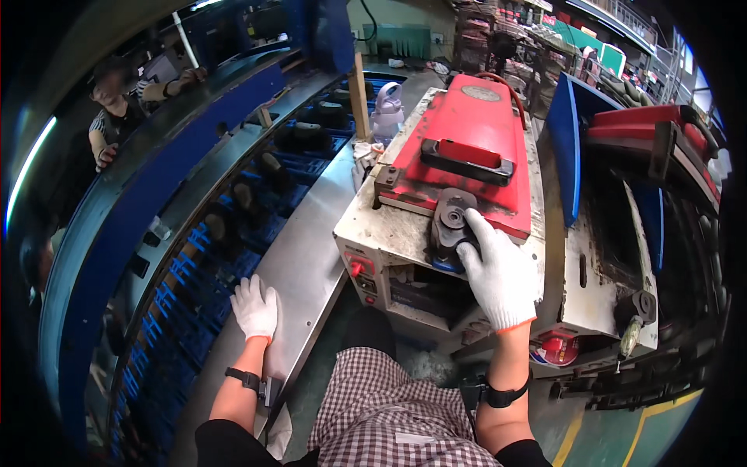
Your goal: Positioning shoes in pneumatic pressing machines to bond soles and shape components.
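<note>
My left hand (255, 309), in a white knitted glove, lies flat with its fingers stretched on a bare metal ledge (299, 257) beside the conveyor. It holds nothing. My right hand (504, 276), gloved the same way, grips the right side of a black rounded latch (451, 216) on the front of a cream-coloured machine (373, 226). Index finger and thumb press against the latch; the other fingers are partly hidden. Just above it sits the machine's red lid (475, 117), closed down, with a black-edged handle (467, 163).
Dark shoe-like pieces ride in blue holders on the conveyor (233, 214) at left. A lilac bottle (387, 109) stands behind the ledge. A second machine with its red lid (638, 124) raised is at right. Across the line, a person (117, 109) stands by a blue beam (187, 109).
</note>
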`<state>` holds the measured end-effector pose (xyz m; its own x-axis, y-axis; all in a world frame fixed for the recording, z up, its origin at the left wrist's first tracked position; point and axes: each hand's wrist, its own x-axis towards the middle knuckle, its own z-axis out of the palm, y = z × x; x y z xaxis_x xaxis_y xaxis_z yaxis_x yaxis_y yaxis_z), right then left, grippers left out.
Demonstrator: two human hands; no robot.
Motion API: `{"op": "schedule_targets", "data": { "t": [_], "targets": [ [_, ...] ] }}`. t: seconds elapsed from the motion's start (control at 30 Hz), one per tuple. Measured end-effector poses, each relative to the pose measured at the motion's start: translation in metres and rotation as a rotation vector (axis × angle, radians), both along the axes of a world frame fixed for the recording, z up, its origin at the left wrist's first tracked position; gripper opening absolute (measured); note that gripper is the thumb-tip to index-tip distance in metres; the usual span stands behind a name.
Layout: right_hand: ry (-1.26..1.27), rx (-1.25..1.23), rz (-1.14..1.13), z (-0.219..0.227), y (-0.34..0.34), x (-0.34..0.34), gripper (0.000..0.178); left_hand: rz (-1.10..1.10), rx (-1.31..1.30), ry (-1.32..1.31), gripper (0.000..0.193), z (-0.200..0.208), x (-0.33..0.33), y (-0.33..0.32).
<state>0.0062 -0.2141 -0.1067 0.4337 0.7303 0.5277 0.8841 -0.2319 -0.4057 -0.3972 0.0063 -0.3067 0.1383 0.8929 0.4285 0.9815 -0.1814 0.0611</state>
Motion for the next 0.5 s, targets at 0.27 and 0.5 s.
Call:
{"op": "schedule_targets", "data": {
  "t": [0.27,0.5],
  "targets": [
    [-0.037,-0.015,-0.018,-0.003,-0.001,0.002,0.05,-0.003,-0.103,-0.02,0.053,0.017,0.006,-0.002],
    [-0.057,0.064,0.048,-0.002,0.001,0.003,0.05,0.144,-0.06,-0.187,0.074,0.008,-0.013,0.006]
  ]
}}
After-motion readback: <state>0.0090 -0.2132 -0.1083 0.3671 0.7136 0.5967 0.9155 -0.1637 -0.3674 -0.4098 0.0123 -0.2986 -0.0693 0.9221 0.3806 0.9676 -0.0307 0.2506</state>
